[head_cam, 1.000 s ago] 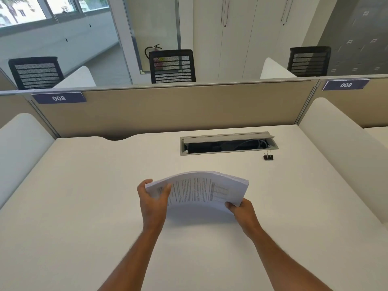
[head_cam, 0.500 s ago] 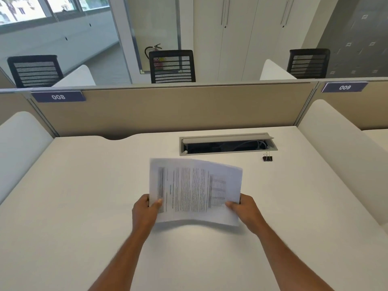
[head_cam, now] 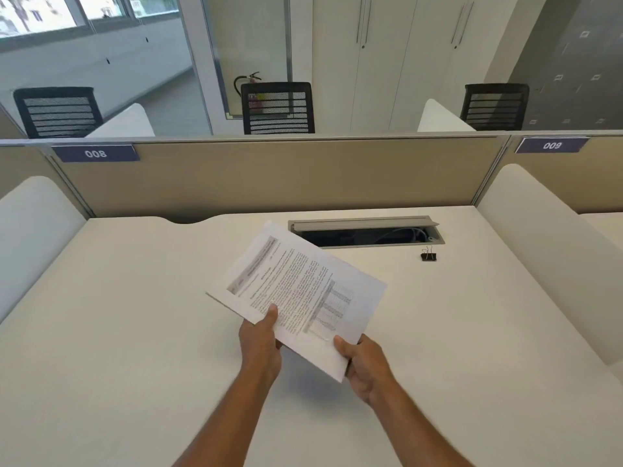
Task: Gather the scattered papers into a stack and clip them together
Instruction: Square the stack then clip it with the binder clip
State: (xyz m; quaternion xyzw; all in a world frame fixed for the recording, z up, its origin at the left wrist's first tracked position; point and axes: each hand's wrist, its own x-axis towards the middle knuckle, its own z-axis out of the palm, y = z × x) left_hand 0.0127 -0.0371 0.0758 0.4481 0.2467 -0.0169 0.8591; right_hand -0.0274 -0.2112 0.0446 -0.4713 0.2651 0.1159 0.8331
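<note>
A stack of printed white papers (head_cam: pixel 300 284) is held above the middle of the white desk (head_cam: pixel 118 315), turned at an angle with its top corner pointing away and left. My left hand (head_cam: pixel 261 342) grips the stack's near long edge, thumb on the printed face. My right hand (head_cam: pixel 365 365) grips the near right corner, thumb on top. A small black binder clip (head_cam: pixel 428 256) stands on the desk to the far right of the papers, just in front of the cable slot, apart from both hands.
An open grey cable slot (head_cam: pixel 367 230) is set in the desk behind the papers. A beige partition (head_cam: pixel 269 176) closes the far edge. White curved side dividers (head_cam: pixel 553 251) flank the desk left and right. Black chairs stand beyond the partition.
The stack went from bowed and flat-on to lifted upright, then rotated counter-clockwise to a diagonal. Both hands shifted along its lower edge. The clip has not moved.
</note>
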